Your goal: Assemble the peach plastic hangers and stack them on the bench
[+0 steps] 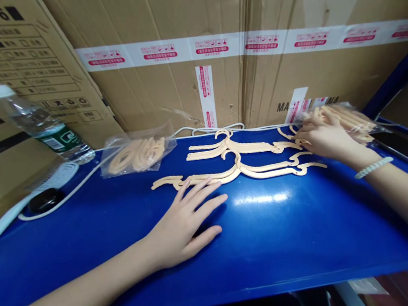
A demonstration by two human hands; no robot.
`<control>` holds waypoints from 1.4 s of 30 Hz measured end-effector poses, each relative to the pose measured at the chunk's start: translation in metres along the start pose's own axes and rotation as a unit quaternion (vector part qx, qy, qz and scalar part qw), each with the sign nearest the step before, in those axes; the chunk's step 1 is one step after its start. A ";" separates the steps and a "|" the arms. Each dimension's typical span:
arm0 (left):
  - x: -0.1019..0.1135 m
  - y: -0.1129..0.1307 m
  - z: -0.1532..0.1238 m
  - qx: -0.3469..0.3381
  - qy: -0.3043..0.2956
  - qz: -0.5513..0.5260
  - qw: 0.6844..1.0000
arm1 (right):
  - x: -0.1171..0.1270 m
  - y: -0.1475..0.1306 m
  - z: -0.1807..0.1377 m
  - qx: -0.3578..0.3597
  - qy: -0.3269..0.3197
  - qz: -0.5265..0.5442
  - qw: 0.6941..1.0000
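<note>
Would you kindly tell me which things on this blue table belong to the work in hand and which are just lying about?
In hand: left hand by the near row of hangers; far row of hangers; right hand at the bag of hangers.
Lying about: water bottle, second bag, phone, white cable.

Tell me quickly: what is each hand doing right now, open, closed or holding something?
Left hand: open, flat on the blue table, fingertips at the nearer hanger row.
Right hand: fingers curled at the hanger bag; grip cannot be told.
</note>
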State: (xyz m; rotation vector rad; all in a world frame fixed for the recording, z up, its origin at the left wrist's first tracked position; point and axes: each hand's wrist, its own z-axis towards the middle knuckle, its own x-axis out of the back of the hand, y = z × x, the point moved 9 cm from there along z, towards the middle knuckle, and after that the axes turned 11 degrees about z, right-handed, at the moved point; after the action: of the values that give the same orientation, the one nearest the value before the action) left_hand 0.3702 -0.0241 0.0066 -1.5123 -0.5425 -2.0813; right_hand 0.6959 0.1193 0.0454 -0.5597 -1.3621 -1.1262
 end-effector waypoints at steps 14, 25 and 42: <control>0.003 0.001 0.000 -0.010 0.027 -0.019 0.999 | -0.003 -0.002 0.005 0.052 0.008 -0.008 0.999; 0.024 0.012 -0.001 -0.042 0.100 -0.134 0.985 | 0.055 -0.007 -0.003 -0.005 0.264 0.012 0.964; -0.018 -0.026 0.011 0.274 0.064 -0.596 0.752 | 0.040 -0.205 -0.008 0.023 -0.039 0.764 0.644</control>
State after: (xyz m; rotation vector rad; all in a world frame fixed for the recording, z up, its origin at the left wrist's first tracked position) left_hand 0.3673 0.0055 -0.0074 -0.6074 -2.2683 -2.3785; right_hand 0.5152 0.0159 0.0239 -1.3368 -0.5022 0.3704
